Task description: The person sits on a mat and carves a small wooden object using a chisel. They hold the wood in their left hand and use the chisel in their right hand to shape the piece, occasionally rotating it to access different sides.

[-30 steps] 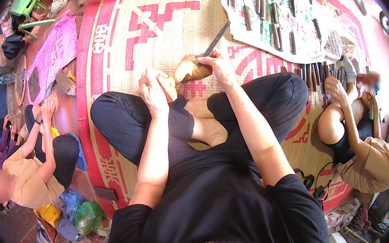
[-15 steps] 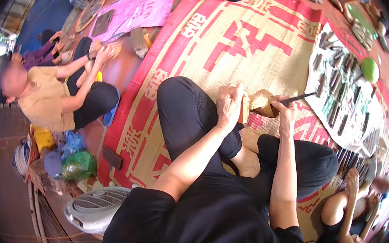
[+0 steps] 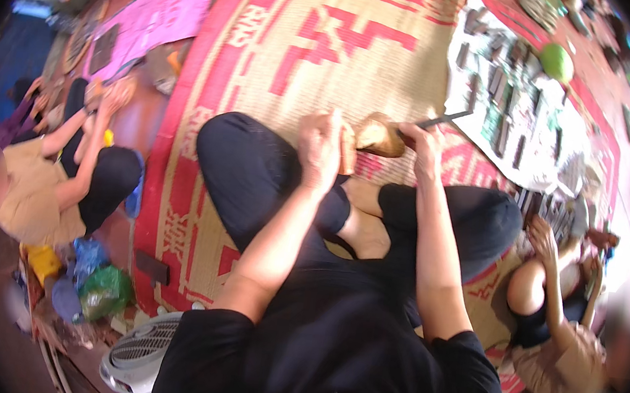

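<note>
- So the left hand [image 3: 320,149] has its fingers curled round the left end of a carved wooden piece [image 3: 381,136], back of the hand facing up, a bit blurry
- Right hand [image 3: 426,148] is closed on a slim dark tool [image 3: 448,120], which pokes out toward the upper right
- That hand sits right by the wood's right end, can't tell if it or the tool is actually touching it
- The wood is up between the two hands, just past the bare foot [image 3: 369,241] and crossed legs in dark trousers [image 3: 229,168], with the red and straw-coloured woven mat [image 3: 391,59] behind it
- Off to the right there's a pale sheet [image 3: 460,97] covered in dark-handled tools [image 3: 506,90], plus a round green thing [image 3: 557,63] near its far edge
- One co-worker in a tan shirt [image 3: 39,190] sits over on the left, hands close together, and another co-worker [image 3: 558,368] is down on the right
- Lower left has a dark flat block [image 3: 152,266] on the mat, a green plastic bag [image 3: 105,291] and a grey slotted appliance [image 3: 141,355]
</note>
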Tool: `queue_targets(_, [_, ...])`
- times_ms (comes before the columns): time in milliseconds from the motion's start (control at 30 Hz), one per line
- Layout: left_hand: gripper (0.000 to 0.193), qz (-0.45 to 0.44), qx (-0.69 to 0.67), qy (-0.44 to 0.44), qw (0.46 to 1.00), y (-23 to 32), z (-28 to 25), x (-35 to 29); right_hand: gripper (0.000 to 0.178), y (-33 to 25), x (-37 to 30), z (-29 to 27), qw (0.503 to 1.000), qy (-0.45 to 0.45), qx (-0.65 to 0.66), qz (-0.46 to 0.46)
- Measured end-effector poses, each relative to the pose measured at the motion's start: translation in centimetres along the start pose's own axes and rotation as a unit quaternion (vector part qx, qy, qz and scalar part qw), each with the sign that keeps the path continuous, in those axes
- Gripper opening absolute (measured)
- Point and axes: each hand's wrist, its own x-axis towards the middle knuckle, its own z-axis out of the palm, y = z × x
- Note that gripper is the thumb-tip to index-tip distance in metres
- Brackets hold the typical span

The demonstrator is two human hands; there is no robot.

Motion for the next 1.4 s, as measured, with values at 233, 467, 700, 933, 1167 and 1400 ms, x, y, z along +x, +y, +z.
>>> queue_targets(233, [0.039,0.004,0.079,0.029,0.996,-4.2,-0.3,0.9,0.012,0.0,0.5,-0.5,0.997,0.009,0.08,0.012])
queue_targets(467, [0.039,0.045,0.12,0.011,0.992,-3.6,-0.2,0.6,0.013,0.5,0.7,-0.3,0.999,0.03,0.017,0.014])
queue_targets(700, [0.039,-0.018,-0.005,0.023,1.0,-5.1,-0.5,1.0,0.016,0.2,-0.1,-0.1,0.998,-0.014,0.05,0.023])
queue_targets(933, [0.04,0.059,0.077,0.018,0.995,-5.6,-0.7,1.4,0.009,0.8,0.7,-0.3,0.998,0.006,0.048,0.038])
queue_targets(1167, [0.035,-0.089,-0.117,0.012,0.989,-2.1,0.1,0.6,0.014,-0.2,-0.3,-0.2,0.998,-0.002,0.054,0.013])
queue_targets(1400, [0.036,-0.102,-0.129,0.018,0.986,-2.3,0.0,0.7,0.011,0.3,0.0,-0.1,0.998,0.02,0.049,0.027])
